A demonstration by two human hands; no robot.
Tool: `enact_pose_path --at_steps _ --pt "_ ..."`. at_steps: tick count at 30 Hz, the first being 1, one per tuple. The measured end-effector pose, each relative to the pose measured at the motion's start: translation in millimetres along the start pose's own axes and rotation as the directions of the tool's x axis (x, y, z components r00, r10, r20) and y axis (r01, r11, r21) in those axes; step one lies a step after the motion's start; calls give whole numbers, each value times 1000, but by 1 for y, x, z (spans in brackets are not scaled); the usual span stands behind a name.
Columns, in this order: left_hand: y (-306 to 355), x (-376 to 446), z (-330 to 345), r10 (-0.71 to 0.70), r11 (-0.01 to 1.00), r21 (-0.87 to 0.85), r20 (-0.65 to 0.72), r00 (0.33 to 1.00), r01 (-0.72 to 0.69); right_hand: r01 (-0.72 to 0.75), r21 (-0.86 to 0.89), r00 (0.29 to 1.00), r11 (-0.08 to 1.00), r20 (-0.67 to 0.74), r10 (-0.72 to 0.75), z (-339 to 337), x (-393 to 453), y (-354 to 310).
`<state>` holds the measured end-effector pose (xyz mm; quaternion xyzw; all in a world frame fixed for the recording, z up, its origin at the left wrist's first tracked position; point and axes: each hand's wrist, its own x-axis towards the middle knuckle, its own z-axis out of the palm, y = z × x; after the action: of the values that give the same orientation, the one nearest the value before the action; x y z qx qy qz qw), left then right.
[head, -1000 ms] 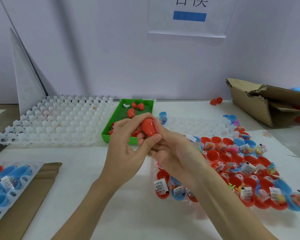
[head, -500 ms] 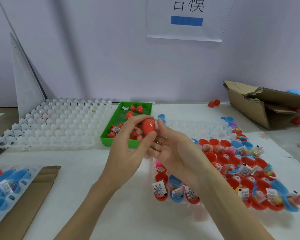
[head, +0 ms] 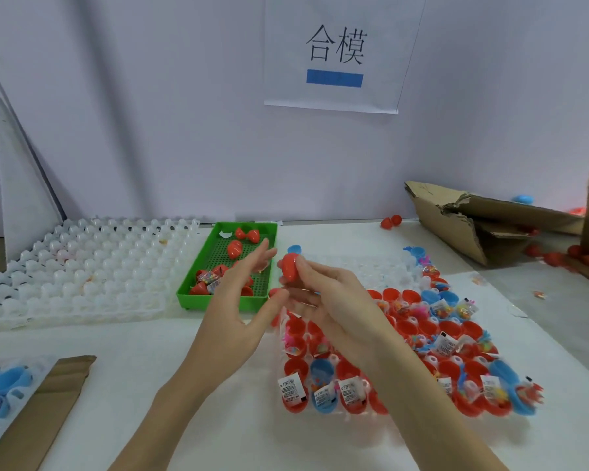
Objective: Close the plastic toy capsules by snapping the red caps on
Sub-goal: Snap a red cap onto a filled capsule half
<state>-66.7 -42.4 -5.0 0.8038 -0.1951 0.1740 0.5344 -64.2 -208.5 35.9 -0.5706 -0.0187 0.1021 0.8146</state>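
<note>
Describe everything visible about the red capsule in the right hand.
The red capsule is a smooth, glossy, egg-shaped plastic shell, its two halves seemingly joined, though no seam is clear. It is held in the air, roughly upright, over the gap between the green tray and the filled capsule tray. The right hand pinches it with its fingertips; the left hand, fingers spread, is beside it without touching.
</note>
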Motion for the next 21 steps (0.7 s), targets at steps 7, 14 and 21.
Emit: enact_pose_path --at_steps 7,14,21 --pt "-2 5 -10 -82 996 -58 -189 979 73 195 543 964 817 -261 -56 -51 58 -116" --pt "-7 7 -13 -153 988 -49 -253 955 146 26 -218 892 976 -436 -122 -109 72 -114" --pt "-10 6 -8 -130 988 49 -229 965 144 -60 -724 950 687 -254 -184 -115 61 -39"
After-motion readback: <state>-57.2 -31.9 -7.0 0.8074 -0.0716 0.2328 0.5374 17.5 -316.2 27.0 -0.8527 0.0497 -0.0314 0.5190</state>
